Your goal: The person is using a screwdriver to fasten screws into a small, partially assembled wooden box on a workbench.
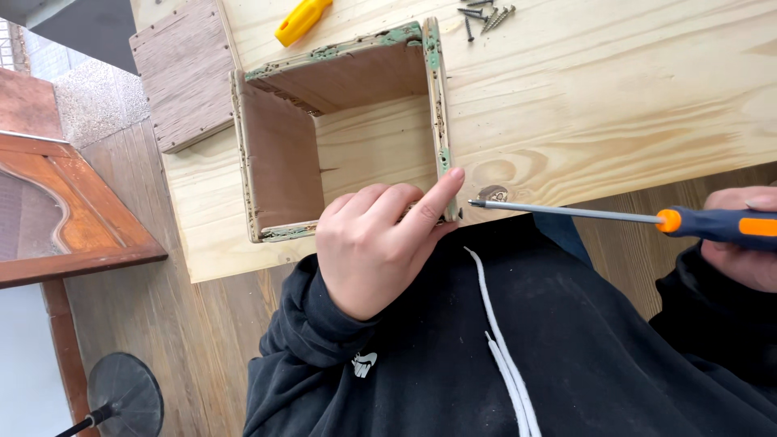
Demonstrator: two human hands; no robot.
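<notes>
At the counter (615, 105) edge, the left hand (376, 247) clamps the open box (340, 133) by its near corner to steady it, while the right hand (745, 239) grips a screwdriver (615, 215), tip aimed at that corner. Spare screws (486, 16) lie beyond.

Raw wood, worn plywood, metal and plastic on a pale pine workbench (615, 97).

The open square plywood box (344, 133) has rough edges flecked with green paint; the long screwdriver (623, 217) has a matt steel shaft and glossy blue-and-orange plastic handle; the black hooded sweatshirt (518, 356) is soft matt cloth.
</notes>
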